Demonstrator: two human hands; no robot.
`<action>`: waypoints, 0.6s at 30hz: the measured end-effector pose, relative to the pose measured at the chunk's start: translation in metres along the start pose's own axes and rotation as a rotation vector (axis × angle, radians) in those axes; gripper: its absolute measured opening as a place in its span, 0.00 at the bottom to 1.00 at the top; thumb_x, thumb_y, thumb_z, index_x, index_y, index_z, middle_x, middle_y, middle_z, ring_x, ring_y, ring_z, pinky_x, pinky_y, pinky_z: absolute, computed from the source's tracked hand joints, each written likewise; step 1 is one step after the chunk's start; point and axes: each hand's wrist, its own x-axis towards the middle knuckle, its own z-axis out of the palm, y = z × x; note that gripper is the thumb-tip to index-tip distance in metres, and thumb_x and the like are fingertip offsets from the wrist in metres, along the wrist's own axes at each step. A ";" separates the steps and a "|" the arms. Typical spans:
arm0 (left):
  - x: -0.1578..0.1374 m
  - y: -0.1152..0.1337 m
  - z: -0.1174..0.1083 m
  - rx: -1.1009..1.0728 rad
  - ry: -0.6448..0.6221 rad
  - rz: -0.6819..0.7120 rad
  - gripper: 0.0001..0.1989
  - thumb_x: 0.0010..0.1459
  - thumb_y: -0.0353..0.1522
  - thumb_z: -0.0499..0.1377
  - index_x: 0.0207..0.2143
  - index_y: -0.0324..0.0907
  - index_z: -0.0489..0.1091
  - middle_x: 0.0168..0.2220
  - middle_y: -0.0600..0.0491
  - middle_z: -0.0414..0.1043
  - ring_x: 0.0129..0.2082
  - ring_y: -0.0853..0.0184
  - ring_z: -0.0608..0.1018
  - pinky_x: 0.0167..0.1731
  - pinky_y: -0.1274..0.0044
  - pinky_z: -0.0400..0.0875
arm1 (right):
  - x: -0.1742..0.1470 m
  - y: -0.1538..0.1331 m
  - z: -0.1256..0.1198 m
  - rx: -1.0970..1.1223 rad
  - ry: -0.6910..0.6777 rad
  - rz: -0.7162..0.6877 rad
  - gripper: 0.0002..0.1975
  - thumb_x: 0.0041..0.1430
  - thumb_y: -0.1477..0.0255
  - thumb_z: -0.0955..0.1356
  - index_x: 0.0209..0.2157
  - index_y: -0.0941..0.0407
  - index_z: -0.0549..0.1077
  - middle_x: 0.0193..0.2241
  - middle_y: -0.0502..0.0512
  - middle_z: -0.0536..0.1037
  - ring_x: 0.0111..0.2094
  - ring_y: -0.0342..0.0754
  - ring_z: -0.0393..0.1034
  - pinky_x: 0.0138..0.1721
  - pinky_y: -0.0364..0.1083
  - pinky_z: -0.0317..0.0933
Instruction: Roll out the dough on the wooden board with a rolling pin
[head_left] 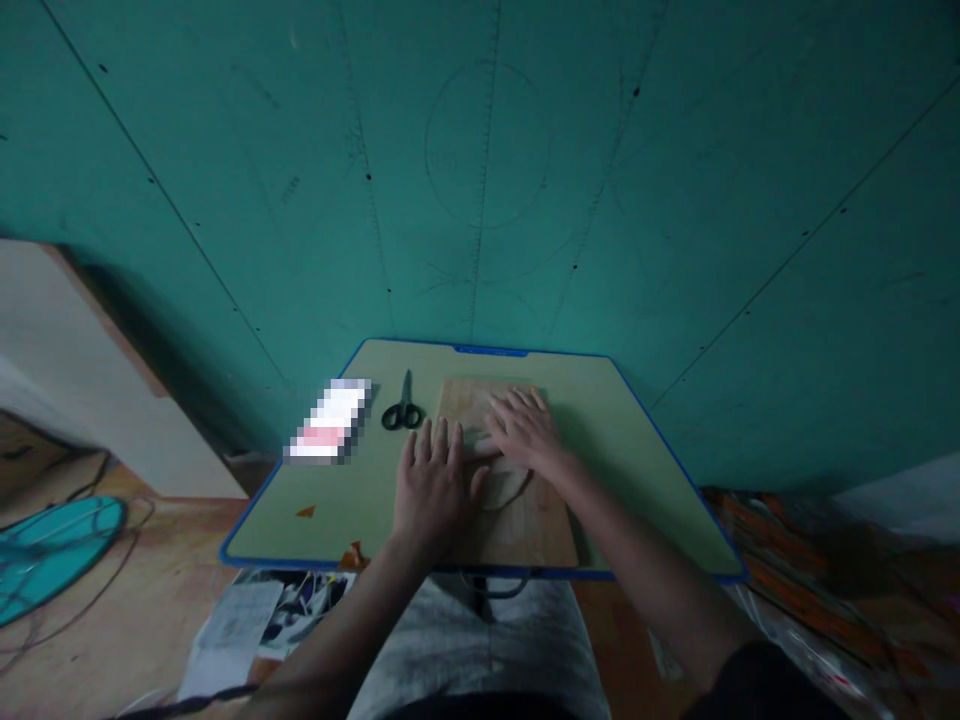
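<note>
A wooden board (525, 535) lies on a pale green folding table (622, 440) with a blue rim. On the board is a flat, pale piece with a rounded edge (504, 490); its material I cannot make out, and the hands hide part of it. My left hand (435, 490) rests palm down at the board's left side, fingers stretched out and thumb toward the pale piece. My right hand (523, 428) lies flat over the far part of the board and piece, fingers extended. Black-handled scissors (403, 412) lie left of the board, untouched, their tip pointing away.
A blurred-out flat rectangle (330, 422) lies at the table's left edge. Small orange-brown scraps (354, 556) sit near the front left. Behind the table rises a green wall (487, 150). A white panel (105, 380) leans at left, and a turquoise round object (60, 550) is on the floor.
</note>
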 end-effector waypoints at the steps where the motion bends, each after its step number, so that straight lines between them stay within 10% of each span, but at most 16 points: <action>1: 0.004 -0.002 0.001 -0.008 -0.010 -0.003 0.31 0.66 0.45 0.51 0.60 0.31 0.66 0.61 0.32 0.66 0.64 0.42 0.65 0.60 0.55 0.61 | 0.005 0.000 0.000 0.005 -0.002 -0.006 0.25 0.70 0.63 0.58 0.64 0.55 0.64 0.63 0.60 0.67 0.65 0.54 0.57 0.67 0.57 0.40; 18: 0.053 -0.041 0.030 0.029 -0.055 -0.030 0.30 0.67 0.48 0.49 0.57 0.33 0.69 0.59 0.31 0.69 0.65 0.46 0.65 0.59 0.59 0.62 | 0.071 0.005 0.011 0.066 -0.018 0.009 0.18 0.67 0.71 0.58 0.51 0.56 0.74 0.52 0.60 0.75 0.54 0.52 0.66 0.55 0.50 0.55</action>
